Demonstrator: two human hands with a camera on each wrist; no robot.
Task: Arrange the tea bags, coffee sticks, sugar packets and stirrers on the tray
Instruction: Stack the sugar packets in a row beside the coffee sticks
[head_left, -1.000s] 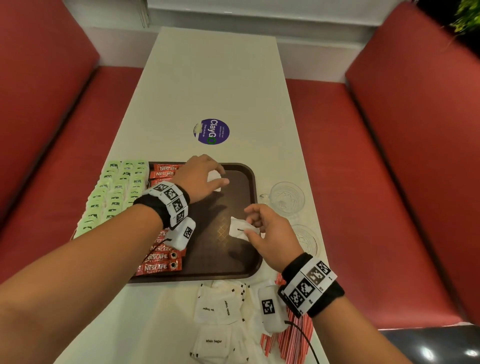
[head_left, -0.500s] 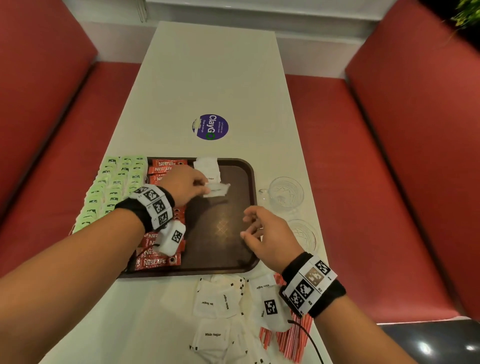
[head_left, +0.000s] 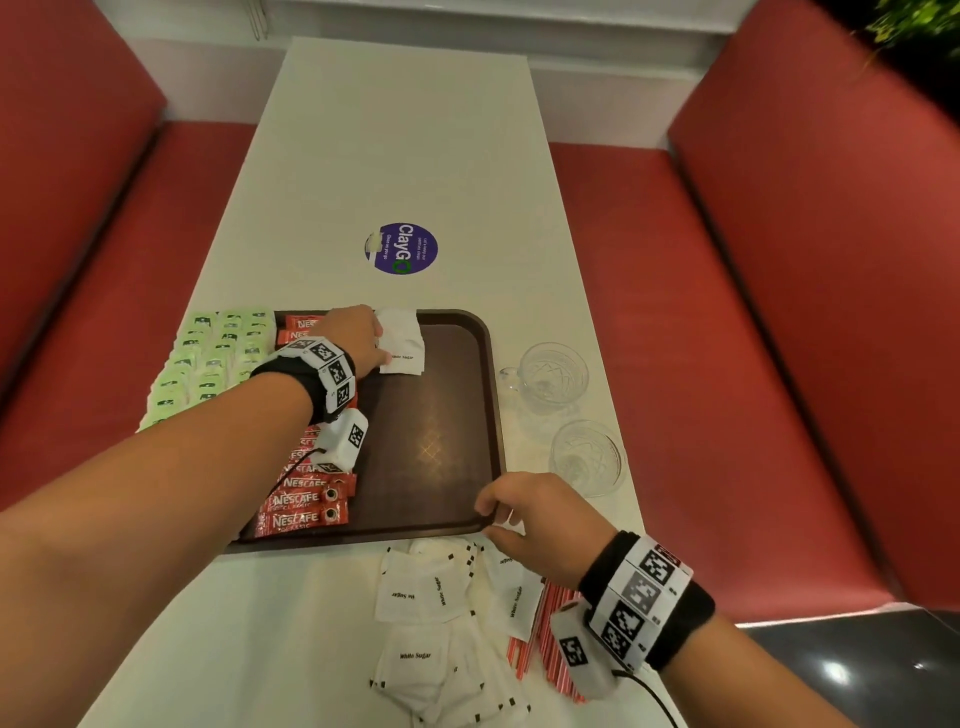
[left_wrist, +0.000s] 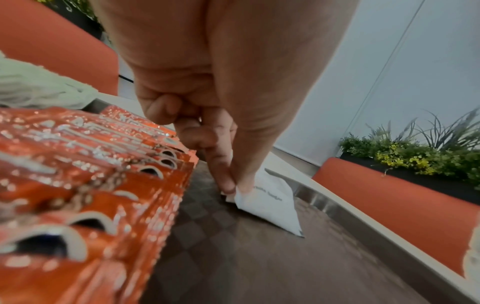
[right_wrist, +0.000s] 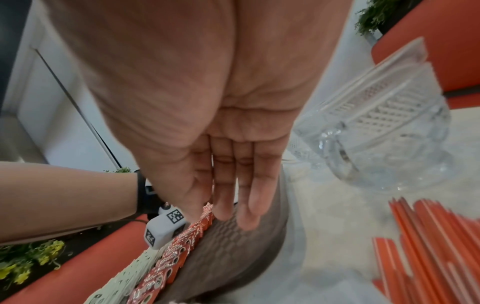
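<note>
Pinching a white sugar packet (left_wrist: 270, 202) by its corner between thumb and forefinger, the left hand (head_left: 353, 338) is setting it at the far edge of the brown tray (head_left: 441, 457), where it seems to be overlapping another packet, though the head view is unclear there. Red coffee sticks (head_left: 306, 506) are lying in a column on the tray's left part, with green tea bags (head_left: 208, 364) beside them at the tray's left edge. Hovering over the tray's near right corner, the right hand (head_left: 535, 525) is holding nothing, fingers straight and relaxed. Loose sugar packets (head_left: 421, 597) and red stirrers (right_wrist: 428, 246) are lying on the table (head_left: 395, 130) just in front of the tray, two glass cups (head_left: 553, 371) to its right.
</note>
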